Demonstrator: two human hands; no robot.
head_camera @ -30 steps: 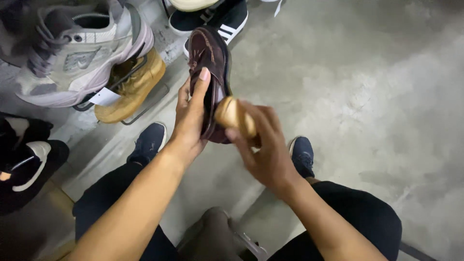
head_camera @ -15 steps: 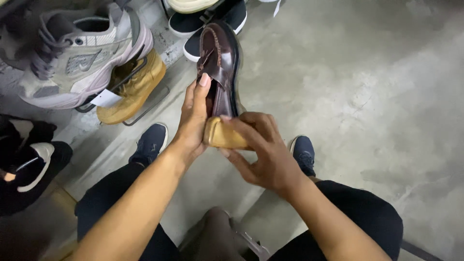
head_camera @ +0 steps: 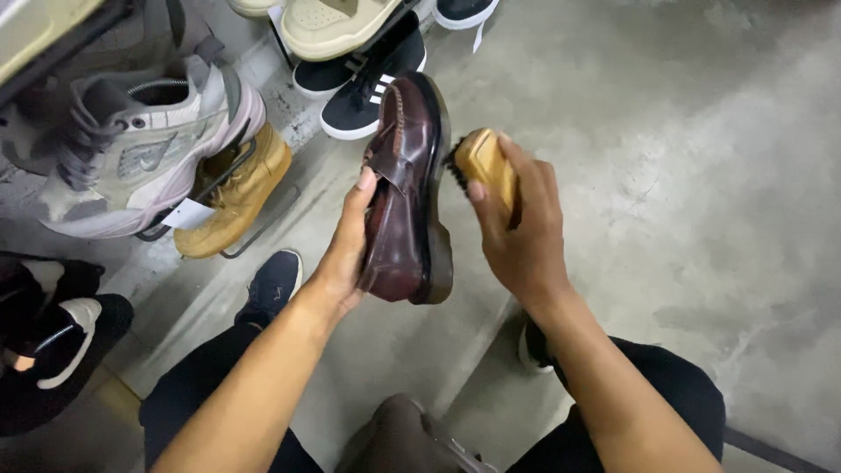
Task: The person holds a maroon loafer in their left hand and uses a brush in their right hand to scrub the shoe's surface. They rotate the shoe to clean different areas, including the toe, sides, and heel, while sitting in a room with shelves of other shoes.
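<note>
The left hand (head_camera: 346,254) reaches inside the burgundy loafer (head_camera: 407,193), fingers hidden. The right hand (head_camera: 521,232) covers most of the wooden brush (head_camera: 484,162). The beige shoe (head_camera: 328,22) is cut off at the top edge.

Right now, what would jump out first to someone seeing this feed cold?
At centre, the left hand holds up a glossy dark red leather shoe, its sole edge facing a wooden brush gripped in the right hand, bristles against that edge. Upper left, a bulky grey sneaker sits above a tan boot on a wire rack, with black striped sneakers beyond, all over bare concrete floor.
</note>
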